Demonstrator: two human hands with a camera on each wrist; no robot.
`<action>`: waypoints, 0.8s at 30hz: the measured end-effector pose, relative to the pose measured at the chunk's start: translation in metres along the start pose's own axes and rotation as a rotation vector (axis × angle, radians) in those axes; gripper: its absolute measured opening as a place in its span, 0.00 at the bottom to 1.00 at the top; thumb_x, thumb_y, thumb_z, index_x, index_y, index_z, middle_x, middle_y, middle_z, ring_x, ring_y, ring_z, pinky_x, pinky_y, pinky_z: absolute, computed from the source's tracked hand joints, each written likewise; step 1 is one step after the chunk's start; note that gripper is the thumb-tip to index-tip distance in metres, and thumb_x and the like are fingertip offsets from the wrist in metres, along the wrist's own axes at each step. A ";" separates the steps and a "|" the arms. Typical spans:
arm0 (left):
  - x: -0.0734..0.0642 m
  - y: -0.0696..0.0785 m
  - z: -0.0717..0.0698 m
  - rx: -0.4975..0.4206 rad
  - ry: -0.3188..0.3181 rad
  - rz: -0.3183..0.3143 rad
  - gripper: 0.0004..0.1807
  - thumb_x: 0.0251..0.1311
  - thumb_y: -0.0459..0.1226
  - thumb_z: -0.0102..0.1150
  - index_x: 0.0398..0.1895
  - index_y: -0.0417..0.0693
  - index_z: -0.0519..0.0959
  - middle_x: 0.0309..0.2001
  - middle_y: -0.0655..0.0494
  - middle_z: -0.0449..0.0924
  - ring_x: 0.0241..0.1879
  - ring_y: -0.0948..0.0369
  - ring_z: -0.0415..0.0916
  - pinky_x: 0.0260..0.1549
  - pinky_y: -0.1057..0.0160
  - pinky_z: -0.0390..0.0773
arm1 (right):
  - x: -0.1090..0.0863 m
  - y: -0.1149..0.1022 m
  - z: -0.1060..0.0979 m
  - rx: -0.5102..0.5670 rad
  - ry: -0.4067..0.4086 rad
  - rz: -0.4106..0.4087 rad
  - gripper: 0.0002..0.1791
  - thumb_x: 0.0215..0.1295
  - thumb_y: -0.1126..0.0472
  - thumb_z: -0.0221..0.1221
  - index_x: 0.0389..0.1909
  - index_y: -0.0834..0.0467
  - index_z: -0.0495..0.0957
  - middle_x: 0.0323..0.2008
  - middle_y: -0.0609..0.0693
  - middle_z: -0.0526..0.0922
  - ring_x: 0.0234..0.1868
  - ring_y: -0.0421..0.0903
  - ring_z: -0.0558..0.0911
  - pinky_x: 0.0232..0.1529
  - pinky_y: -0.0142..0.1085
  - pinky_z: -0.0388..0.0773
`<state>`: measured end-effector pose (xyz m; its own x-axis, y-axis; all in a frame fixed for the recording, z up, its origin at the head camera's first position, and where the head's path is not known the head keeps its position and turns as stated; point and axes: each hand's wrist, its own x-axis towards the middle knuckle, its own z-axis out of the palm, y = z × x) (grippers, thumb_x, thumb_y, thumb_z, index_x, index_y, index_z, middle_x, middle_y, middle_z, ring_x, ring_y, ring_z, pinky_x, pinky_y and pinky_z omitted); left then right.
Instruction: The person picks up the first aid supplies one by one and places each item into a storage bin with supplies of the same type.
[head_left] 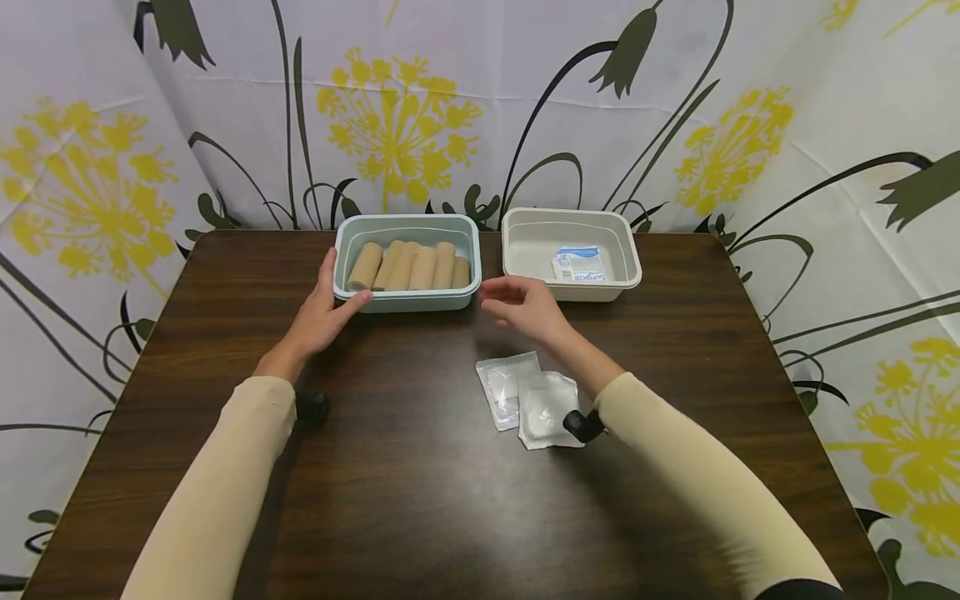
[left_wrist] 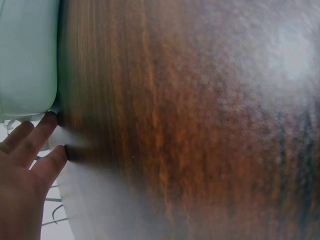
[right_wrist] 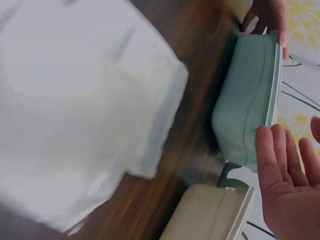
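A pale blue-green plastic bin (head_left: 408,305) stands at the back of the table, with several tan rolls (head_left: 422,268) lying side by side in it. My left hand (head_left: 317,318) rests against its left end, fingers extended along the side and thumb at the front rim. Beside the bin's right end is my right hand (head_left: 522,308), its fingers loosely bent and holding nothing. In the right wrist view the right fingertips (right_wrist: 265,134) overlap the bin's rim; whether they touch it I cannot tell.
To the right, a cream bin (head_left: 585,292) contains a blue-and-white packet (head_left: 579,263) printed with "Surgical". Two white sealed packets, one left (head_left: 501,385) and one right (head_left: 546,408), overlap on the dark wooden table (head_left: 405,492) under my right forearm. A flowered curtain (head_left: 465,150) hangs behind.
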<state>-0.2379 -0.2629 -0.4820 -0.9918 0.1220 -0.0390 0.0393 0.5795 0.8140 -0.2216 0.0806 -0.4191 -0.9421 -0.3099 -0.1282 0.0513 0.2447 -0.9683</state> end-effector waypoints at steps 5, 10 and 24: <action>0.002 0.002 0.003 0.000 -0.012 0.003 0.51 0.63 0.59 0.51 0.74 0.69 0.25 0.77 0.57 0.31 0.74 0.49 0.37 0.65 0.35 0.43 | -0.039 0.023 -0.021 -0.250 -0.054 -0.146 0.18 0.60 0.66 0.64 0.51 0.62 0.79 0.48 0.56 0.83 0.47 0.50 0.82 0.46 0.40 0.79; 0.000 0.004 0.003 0.010 -0.005 0.010 0.50 0.64 0.58 0.50 0.74 0.71 0.25 0.77 0.56 0.31 0.74 0.48 0.37 0.65 0.35 0.42 | -0.077 0.050 -0.031 -0.492 -0.104 -0.245 0.23 0.58 0.62 0.66 0.56 0.59 0.77 0.55 0.53 0.78 0.56 0.52 0.77 0.54 0.47 0.75; 0.001 0.003 0.001 -0.012 -0.032 0.008 0.49 0.65 0.56 0.50 0.73 0.73 0.23 0.76 0.58 0.27 0.74 0.50 0.33 0.66 0.36 0.40 | -0.137 0.094 -0.038 -0.836 -0.212 -0.330 0.46 0.46 0.52 0.73 0.69 0.52 0.65 0.72 0.58 0.54 0.72 0.61 0.50 0.61 0.54 0.66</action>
<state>-0.2384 -0.2600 -0.4801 -0.9870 0.1521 -0.0511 0.0451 0.5687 0.8213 -0.1006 0.1806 -0.4842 -0.7816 -0.6237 0.0100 -0.5428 0.6722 -0.5035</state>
